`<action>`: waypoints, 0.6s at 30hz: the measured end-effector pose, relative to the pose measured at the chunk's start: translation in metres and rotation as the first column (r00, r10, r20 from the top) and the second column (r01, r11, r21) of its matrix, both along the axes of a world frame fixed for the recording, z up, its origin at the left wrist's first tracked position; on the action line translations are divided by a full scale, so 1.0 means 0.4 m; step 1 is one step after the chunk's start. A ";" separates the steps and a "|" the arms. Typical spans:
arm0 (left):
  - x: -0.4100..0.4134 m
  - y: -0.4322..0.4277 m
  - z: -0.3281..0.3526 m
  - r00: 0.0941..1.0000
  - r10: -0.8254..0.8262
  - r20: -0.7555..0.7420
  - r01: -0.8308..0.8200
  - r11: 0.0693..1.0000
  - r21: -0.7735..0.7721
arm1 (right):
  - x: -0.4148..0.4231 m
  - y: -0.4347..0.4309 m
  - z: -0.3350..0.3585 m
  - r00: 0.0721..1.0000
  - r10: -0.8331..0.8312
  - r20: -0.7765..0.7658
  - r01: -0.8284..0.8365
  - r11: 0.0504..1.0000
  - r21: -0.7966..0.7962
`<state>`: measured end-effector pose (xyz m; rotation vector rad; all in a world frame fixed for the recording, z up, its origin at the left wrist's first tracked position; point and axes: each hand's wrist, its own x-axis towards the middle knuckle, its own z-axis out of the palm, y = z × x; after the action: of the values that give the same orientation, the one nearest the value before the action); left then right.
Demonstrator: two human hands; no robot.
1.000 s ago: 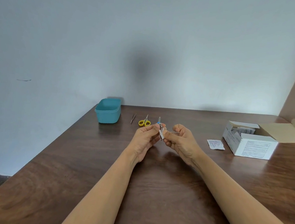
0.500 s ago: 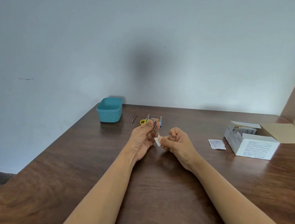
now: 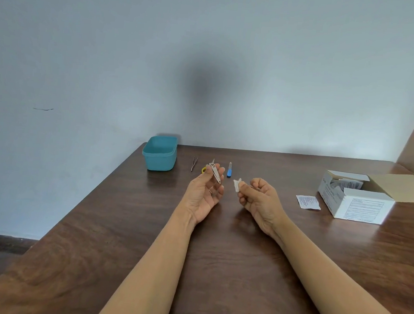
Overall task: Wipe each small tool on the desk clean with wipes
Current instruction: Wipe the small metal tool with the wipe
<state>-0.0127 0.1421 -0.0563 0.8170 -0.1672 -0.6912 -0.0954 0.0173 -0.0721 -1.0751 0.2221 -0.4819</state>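
Note:
My left hand (image 3: 204, 193), palm up above the desk, pinches a silver nail clipper (image 3: 215, 173) between thumb and fingertips. My right hand (image 3: 257, 200), a short gap to its right, pinches a small white wipe (image 3: 236, 184) at its fingertips. The wipe and the clipper are apart. Behind my hands on the brown desk (image 3: 121, 224) lie thin tweezers (image 3: 194, 163), yellow-handled scissors (image 3: 203, 169) mostly hidden by my left fingers, and a blue-handled tool (image 3: 229, 169).
A teal plastic tub (image 3: 160, 156) stands at the desk's back left corner. An open white box of wipe sachets (image 3: 356, 199) sits at the right, with a torn sachet (image 3: 307, 202) lying flat beside it. The desk's left edge drops to the floor.
My hands have drawn apart: the wipe has come off the clipper. My left hand has turned palm up and tilted the clipper toward the back.

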 end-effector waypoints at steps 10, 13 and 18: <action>0.022 0.019 -0.003 0.998 0.045 -0.033 -0.047 0.998 -0.046 | 0.087 0.079 0.041 0.997 -0.038 0.070 0.026 0.988 0.153; 0.062 0.043 0.019 0.994 0.109 0.018 -0.109 0.994 -0.012 | 0.129 0.105 0.036 0.994 -0.059 0.089 0.037 0.972 0.232; 0.174 0.093 0.098 0.952 0.217 0.214 -0.256 0.950 0.178 | 0.178 0.126 0.022 0.997 -0.040 0.064 0.026 0.980 0.199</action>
<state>0.0568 0.1795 -0.0171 1.0824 -0.1702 -0.4039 -0.0242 0.0677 -0.0634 -0.8601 0.2241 -0.5137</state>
